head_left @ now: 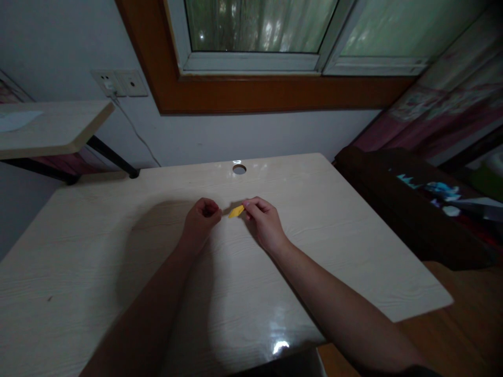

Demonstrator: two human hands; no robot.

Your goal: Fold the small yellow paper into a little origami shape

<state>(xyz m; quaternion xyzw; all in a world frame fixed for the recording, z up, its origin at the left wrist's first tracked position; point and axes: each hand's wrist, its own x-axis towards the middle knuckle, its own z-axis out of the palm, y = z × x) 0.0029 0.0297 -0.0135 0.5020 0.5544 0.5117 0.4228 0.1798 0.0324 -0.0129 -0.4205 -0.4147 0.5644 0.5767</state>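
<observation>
A small yellow piece, pointed and flat like folded paper (236,211), sticks out to the left from between the thumb and fingers of my right hand (264,219). My left hand (201,219) is just left of it, thumb and fingertips pinched together. A narrow gap separates those fingertips from the yellow paper's tip. Whether anything tiny is in the left pinch, I cannot make out. Both hands are over the pale wood-grain table (334,251), and their shadows fall on it.
A round cable hole (239,169) is near the table's back edge. At the left, a raised shelf (51,123) stands on black legs. A white cord (135,128) runs from the wall socket (108,84) down behind the table. Dark furniture with assorted items (442,191) stands right.
</observation>
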